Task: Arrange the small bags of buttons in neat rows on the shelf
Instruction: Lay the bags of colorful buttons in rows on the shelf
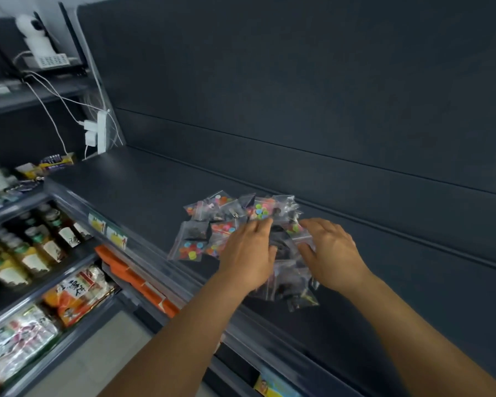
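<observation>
The shelf (132, 184) and its back panel (298, 81) are a flat dark slate grey, no pattern at all. The little clear bags (229, 224) pop against it: some hold bright dots of pink, orange, yellow, green and blue, like the bag (190, 250) at the front left, others just dark brown or black bits. Off to the left, a white power strip (101, 133) with white cables, brown bottles (26, 247) with cream labels and green caps, and orange-and-white snack packets (75, 293).
</observation>
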`<action>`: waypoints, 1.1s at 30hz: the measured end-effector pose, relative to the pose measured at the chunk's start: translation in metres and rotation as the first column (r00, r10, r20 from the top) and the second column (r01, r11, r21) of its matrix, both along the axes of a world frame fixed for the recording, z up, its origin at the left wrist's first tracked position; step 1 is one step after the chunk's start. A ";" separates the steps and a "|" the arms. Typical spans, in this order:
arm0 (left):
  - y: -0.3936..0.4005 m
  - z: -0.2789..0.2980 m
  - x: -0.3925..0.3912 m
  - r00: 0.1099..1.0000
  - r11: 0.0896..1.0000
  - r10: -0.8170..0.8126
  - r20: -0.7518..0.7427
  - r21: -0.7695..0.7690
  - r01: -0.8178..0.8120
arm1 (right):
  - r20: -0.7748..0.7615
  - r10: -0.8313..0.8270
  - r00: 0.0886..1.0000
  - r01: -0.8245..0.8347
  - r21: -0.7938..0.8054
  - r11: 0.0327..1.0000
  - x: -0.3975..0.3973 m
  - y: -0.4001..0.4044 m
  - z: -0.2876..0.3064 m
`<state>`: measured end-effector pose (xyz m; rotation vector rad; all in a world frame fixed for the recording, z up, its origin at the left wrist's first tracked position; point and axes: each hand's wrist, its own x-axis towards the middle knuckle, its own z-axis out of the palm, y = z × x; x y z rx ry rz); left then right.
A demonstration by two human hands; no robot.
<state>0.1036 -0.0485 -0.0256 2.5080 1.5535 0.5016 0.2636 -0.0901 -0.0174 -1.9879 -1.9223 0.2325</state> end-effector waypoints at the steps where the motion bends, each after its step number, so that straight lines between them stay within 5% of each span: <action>1: 0.013 0.000 0.000 1.000 1.000 0.008 -0.007 -0.014 -0.008 | -0.011 -0.003 1.000 0.003 -0.011 1.000 -0.001 0.011 -0.001; 13: 0.109 -0.023 0.012 0.985 0.993 -0.019 -0.174 -0.115 -0.001 | 0.003 0.031 1.000 -0.030 -0.215 0.976 0.007 0.086 -0.024; 19: 0.120 -0.024 0.014 0.989 0.999 0.041 0.142 -0.040 -0.036 | -0.084 0.055 0.995 -0.063 -0.094 0.994 0.002 0.083 -0.025; 22: 0.123 -0.024 0.014 0.961 0.987 0.077 0.264 -0.154 -0.037 | -0.133 -0.113 0.985 0.113 -0.009 0.994 0.003 0.077 -0.029; 26: 0.130 -0.023 0.010 0.960 0.980 0.005 0.280 -0.190 0.050 | -0.082 -0.495 0.865 0.485 -0.118 0.867 0.013 0.066 -0.033; 33: 0.131 -0.011 0.000 0.867 0.984 -0.067 0.493 -0.113 0.140 | -0.137 -0.688 0.713 0.646 -0.253 0.720 0.011 0.064 -0.021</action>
